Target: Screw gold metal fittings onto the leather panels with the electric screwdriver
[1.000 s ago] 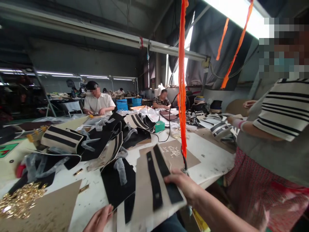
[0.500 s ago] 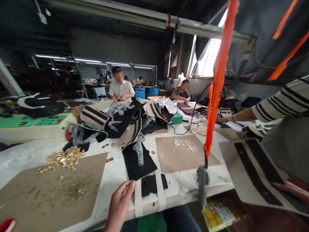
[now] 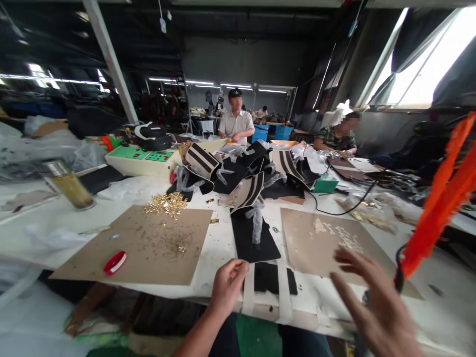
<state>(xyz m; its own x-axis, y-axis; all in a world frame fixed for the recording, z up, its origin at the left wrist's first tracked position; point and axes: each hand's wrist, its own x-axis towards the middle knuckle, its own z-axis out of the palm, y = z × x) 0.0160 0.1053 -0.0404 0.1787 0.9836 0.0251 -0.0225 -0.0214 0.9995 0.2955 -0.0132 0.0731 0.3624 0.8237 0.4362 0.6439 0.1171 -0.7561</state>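
My left hand (image 3: 229, 285) is closed at the table's front edge, thumb and fingertips pressed together; whatever sits between them is too small or hidden to make out. Beside it, two pale strips (image 3: 284, 292) run over the edge, with a small black piece (image 3: 268, 278) between them. Just beyond lies a black panel (image 3: 247, 238) with a plastic-wrapped strap (image 3: 256, 225) on it. My right hand (image 3: 383, 307), slightly blurred, is open with thumb and fingers apart above the front right of the table. An orange ribbon (image 3: 435, 213) hangs close by it.
Gold fittings (image 3: 165, 204) and a red-and-white ring (image 3: 115, 263) rest on the left brown board (image 3: 141, 270). Small pale pieces (image 3: 347, 239) lie on the right board (image 3: 301, 248). Striped panels (image 3: 249, 191) are heaped behind. A bottle (image 3: 69, 186) stands left; two people sit across.
The view has swung left, bringing the bottle into sight and taking the striped sleeve out. My right hand has come in at the lower right. My left hand keeps its pinch beside the strips.
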